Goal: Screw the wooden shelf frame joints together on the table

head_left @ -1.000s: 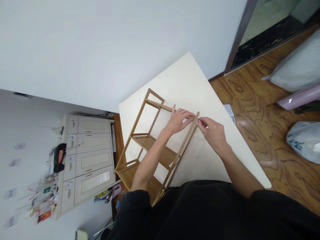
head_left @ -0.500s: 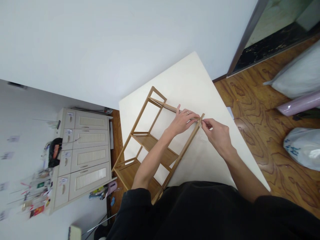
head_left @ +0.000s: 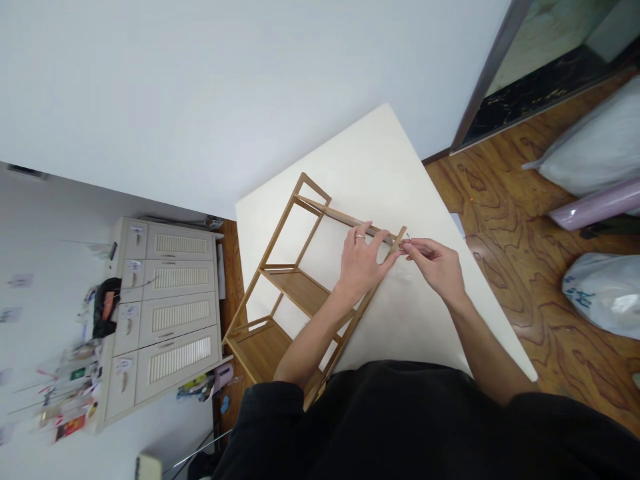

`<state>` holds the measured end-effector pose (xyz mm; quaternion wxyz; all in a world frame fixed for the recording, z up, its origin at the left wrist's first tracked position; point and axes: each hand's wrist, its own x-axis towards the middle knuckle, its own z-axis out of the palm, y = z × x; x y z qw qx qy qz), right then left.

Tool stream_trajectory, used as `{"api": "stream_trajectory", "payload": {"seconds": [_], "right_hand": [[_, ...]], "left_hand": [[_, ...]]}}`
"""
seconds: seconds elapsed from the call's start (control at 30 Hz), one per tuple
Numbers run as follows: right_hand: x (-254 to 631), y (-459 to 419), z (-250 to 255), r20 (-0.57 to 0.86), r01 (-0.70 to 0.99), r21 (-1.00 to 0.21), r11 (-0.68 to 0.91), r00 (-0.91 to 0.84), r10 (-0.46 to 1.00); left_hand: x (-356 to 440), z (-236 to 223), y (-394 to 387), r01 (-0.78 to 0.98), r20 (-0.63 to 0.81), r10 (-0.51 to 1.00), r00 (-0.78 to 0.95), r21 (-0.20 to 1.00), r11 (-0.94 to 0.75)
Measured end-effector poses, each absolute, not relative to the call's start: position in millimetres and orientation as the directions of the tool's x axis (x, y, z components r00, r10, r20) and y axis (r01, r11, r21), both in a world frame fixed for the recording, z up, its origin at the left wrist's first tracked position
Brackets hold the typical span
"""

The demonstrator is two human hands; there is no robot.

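A light wooden shelf rack (head_left: pixel 295 287) lies on its side on a cream table (head_left: pixel 380 160). My left hand (head_left: pixel 363 260) grips the rack's top corner, fingers curled over the rail and a ring on one finger. My right hand (head_left: pixel 435 263) is just right of that corner, fingertips pinched on a small metal piece (head_left: pixel 409 238) at the end of the rail; what the piece is, I cannot make out.
A white louvred cabinet (head_left: pixel 165 313) stands left of the table with clutter beside it. Wood floor (head_left: pixel 525 233) lies to the right, with pale plastic bags (head_left: pixel 600 293) and a pink roll (head_left: pixel 595 207). A dark doorway is at top right.
My left hand has slid nearer along the rail towards the corner, and its wrist has turned. My right hand stays pinched at the rail's end.
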<state>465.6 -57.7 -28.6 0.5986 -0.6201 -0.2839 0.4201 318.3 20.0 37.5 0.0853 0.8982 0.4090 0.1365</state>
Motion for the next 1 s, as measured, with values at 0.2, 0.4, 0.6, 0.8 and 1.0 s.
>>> {"api": "stream_trajectory", "payload": {"seconds": [0.2,0.4,0.6,0.8,1.0], "right_hand": [[463.7,-55.5,-28.4,-0.224,-0.203,-0.97,-0.136,0.517,0.826],[473.1,-58.3,-33.1,-0.225,-0.174,-0.972,-0.159,0.487,0.844],[475.0,-65.9,-39.2,-0.096,0.039,-0.989,-0.142,0.563,0.821],[472.4,-77.8,-40.0,-0.135,0.007,-0.986,-0.164,0.537,0.833],[465.3,-78.4,-28.0,-0.139,-0.021,-0.987,-0.158,0.599,0.789]], "left_hand": [[329.5,13.9,0.6,0.699,0.244,0.77,0.589,0.326,-0.637],[339.8,-3.9,-3.0,0.743,0.342,0.789,0.511,0.287,-0.605],[343.7,-1.0,-3.6,0.795,0.322,0.826,0.463,0.261,-0.548],[343.5,1.5,-3.7,0.797,0.273,0.839,0.47,0.278,-0.537],[341.1,6.7,-3.4,0.81,0.167,0.853,0.494,0.268,-0.522]]}}
